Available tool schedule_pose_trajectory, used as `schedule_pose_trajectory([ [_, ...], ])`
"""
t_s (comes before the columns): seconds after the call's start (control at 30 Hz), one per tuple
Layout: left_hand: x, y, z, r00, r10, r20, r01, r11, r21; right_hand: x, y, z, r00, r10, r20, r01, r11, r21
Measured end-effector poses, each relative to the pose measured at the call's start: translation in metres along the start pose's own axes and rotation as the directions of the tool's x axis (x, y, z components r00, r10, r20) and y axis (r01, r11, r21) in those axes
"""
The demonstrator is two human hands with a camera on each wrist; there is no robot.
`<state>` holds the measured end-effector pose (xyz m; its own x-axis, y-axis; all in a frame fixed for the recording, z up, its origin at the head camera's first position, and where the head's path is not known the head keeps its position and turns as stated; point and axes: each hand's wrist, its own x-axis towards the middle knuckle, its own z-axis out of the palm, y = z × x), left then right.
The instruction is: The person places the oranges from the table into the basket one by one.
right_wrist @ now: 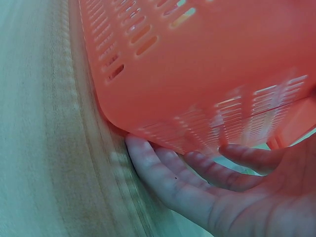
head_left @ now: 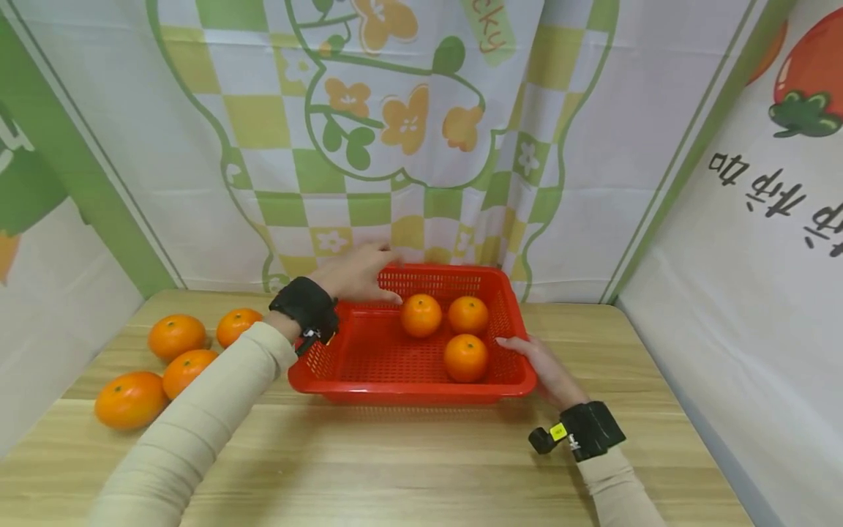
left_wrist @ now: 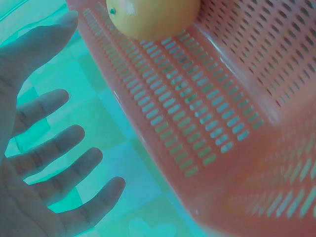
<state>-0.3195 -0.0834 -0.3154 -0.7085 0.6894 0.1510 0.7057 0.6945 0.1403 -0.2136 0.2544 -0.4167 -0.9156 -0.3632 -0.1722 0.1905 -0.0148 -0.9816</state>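
Note:
A red slotted plastic basket (head_left: 408, 389) sits on the table with three oranges inside: one at the middle (head_left: 421, 316), one at the back right (head_left: 468, 315) and one at the front right (head_left: 466, 358). My left hand (head_left: 356, 274) is over the basket's back left corner, fingers spread and holding nothing. In the left wrist view its fingers lie outside the rim, and the thumb points toward an orange (left_wrist: 153, 17). My right hand (head_left: 543, 369) grips the basket's right side, thumb over the rim. Its fingers (right_wrist: 168, 182) press low against the outer wall.
Several more oranges (head_left: 132, 400) lie on the wooden table (head_left: 408, 468) left of the basket, partly behind my left sleeve. A patterned curtain (head_left: 408, 212) hangs right behind the basket. Printed cloth walls (head_left: 744, 293) stand on both sides.

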Motion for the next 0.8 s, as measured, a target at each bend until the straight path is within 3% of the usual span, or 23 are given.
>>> schedule_pose_trajectory([
  [0.2,-0.009,-0.01,-0.012,0.999,-0.008,-0.037,0.009,1.0,0.03,0.001,-0.001,0.001,1.0,-0.012,-0.014,0.012,1.0,0.017],
  [0.37,-0.016,-0.015,-0.021,0.999,-0.024,-0.049,0.024,1.0,-0.001,0.001,-0.002,0.002,1.0,-0.01,-0.013,0.01,1.0,0.011],
  [0.8,-0.036,-0.03,-0.025,0.995,-0.096,-0.041,0.096,0.995,-0.013,0.0,0.0,0.001,1.0,-0.013,-0.001,0.013,1.0,-0.006],
])
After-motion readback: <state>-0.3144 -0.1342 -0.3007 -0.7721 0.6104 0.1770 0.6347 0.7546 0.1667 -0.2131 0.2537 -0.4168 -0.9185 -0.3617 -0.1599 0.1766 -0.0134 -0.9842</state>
